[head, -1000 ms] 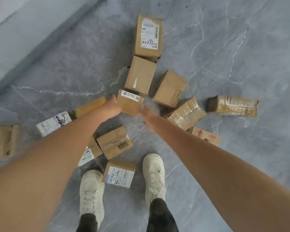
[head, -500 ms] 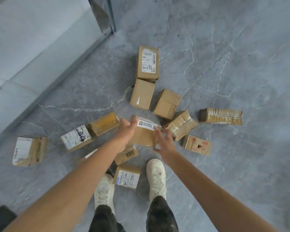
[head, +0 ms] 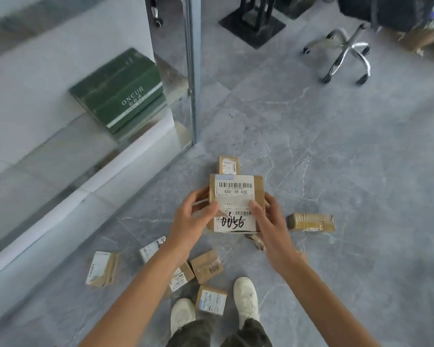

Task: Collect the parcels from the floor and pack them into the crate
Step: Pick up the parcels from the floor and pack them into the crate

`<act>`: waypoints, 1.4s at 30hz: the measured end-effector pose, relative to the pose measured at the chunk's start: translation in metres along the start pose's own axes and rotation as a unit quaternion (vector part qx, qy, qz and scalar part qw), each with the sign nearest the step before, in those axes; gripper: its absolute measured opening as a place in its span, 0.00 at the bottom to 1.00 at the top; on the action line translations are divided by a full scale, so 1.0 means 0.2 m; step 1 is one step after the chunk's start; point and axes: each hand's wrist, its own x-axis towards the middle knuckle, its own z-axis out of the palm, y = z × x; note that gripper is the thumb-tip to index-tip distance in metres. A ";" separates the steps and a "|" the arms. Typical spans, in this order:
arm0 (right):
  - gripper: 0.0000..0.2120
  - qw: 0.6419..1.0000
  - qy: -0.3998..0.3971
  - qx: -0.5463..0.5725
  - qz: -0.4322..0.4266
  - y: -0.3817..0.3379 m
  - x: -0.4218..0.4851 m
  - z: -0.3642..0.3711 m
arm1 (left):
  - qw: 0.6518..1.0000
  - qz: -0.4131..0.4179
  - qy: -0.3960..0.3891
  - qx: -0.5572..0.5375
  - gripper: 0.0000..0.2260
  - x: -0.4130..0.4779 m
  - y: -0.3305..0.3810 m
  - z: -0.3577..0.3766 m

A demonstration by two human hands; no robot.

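Above the scattered floor parcels (head: pixel 206 269), a labelled parcel (head: pixel 236 203) pinched between left hand (head: pixel 191 222) and right hand (head: pixel 268 219), fingers curled on its side edges. No crate visible. Risks: slipping from a shallow grip, tripping over boxes by the shoes (head: pixel 245 295).

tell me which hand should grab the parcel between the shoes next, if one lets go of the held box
Probably the left. The left hand and right hand both hold the box, but the parcel lies nearer the left shoe, under the left forearm.
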 end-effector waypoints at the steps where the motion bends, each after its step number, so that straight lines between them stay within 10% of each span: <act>1: 0.21 1.000 -0.003 0.017 -0.011 -0.09 -0.11 0.01 | 1.000 0.012 -0.019 0.009 0.25 -0.09 0.09 -0.02; 17: 0.23 0.976 -0.135 0.048 -0.162 -0.95 -1.57 -0.08 | 0.983 0.181 0.019 0.013 0.18 -1.69 0.99 0.00; 35: 0.17 0.938 -0.276 -0.047 -0.206 -0.74 -2.69 -0.59 | 0.943 0.232 0.238 -0.024 0.24 -3.15 0.50 0.48; 42: 0.20 0.927 -0.330 -0.059 -0.170 -0.32 -3.17 -0.46 | 0.934 0.199 0.294 -0.031 0.12 -3.73 0.08 0.30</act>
